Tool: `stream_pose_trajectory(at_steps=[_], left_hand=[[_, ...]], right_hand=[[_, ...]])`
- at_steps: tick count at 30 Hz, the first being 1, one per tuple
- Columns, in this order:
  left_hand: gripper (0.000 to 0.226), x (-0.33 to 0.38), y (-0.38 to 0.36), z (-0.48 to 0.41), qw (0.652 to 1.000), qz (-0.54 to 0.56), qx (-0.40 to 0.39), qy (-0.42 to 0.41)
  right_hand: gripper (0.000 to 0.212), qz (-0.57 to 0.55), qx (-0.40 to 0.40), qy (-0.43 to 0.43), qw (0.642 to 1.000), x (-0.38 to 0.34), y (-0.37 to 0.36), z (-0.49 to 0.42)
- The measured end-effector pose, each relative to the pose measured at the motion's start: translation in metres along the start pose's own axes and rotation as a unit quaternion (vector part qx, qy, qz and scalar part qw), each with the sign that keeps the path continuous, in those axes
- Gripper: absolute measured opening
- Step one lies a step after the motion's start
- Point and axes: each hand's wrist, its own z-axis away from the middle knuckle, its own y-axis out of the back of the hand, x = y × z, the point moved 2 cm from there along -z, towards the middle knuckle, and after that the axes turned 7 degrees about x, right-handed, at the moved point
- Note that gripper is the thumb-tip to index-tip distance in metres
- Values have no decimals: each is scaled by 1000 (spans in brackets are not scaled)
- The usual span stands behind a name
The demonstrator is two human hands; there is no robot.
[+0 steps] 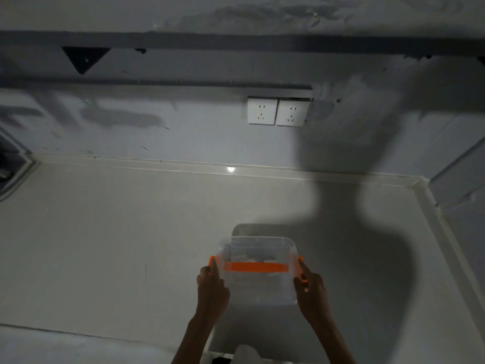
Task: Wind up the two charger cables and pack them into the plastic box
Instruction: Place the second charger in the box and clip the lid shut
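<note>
A clear plastic box (258, 287) with an orange handle (256, 267) across its lid and orange side clips sits on the pale counter, near the front edge. My left hand (212, 290) grips its left side at the orange clip. My right hand (311, 290) grips its right side at the other clip. Pale shapes show dimly through the lid; I cannot tell whether they are the charger cables.
The white counter (118, 245) runs to a raised back edge and a right-hand rim (430, 206). Two white wall sockets (278, 111) sit on the grey wall behind. A dark sink corner (13, 169) shows at the far left. A person's shadow covers the right side.
</note>
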Motion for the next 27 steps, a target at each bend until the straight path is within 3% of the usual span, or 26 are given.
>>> stream_pose_trajectory(at_steps=[9, 12, 16, 20, 23, 27], left_hand=[[83, 4, 1, -12, 997, 52, 55, -17], [86, 12, -2, -44, 997, 0, 54, -57], [81, 33, 7, -54, 998, -30, 38, -36], [63, 52, 0, -46, 958, -92, 169, -214], [56, 54, -17, -54, 948, -136, 126, -257], [54, 42, -39, -56, 941, -156, 102, -284]], right_hand=[[57, -23, -27, -16, 999, 2, -7, -11], [56, -47, -8, -12, 999, -4, -18, -34], [60, -2, 6, 4, 1000, -6, -28, -55], [59, 165, 95, 133, 973, -29, -32, -46], [66, 211, 74, 233, 946, -50, -50, -54], [61, 220, 72, 240, 943, -44, -68, -58]])
